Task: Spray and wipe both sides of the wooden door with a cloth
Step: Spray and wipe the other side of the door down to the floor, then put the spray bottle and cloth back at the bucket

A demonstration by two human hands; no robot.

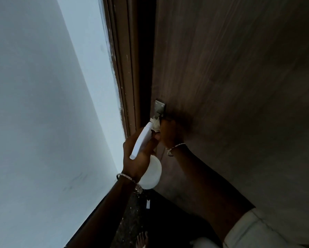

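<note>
Currently right hand [170,131] bunches cloth [155,125] against door [239,72] below latch [159,105] (blurred); left hand [136,159] grips bottle [151,173] just beside, farther from door.

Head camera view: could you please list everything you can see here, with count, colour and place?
wooden door: one, dark brown, fills the right side
door frame: one, brown, left of the door's edge
wall: one, white, left side
latch plate: one, silver, on the door's edge
spray bottle: one, white, centre
cloth: one, pale, bunched below the latch plate
floor: one, dark speckled, bottom centre
bangles: two, silver, one on each wrist
sleeve: one, cream, bottom right
foot: one, bare, bottom edge
left hand: grips the spray bottle
right hand: holds the cloth at the door
</note>
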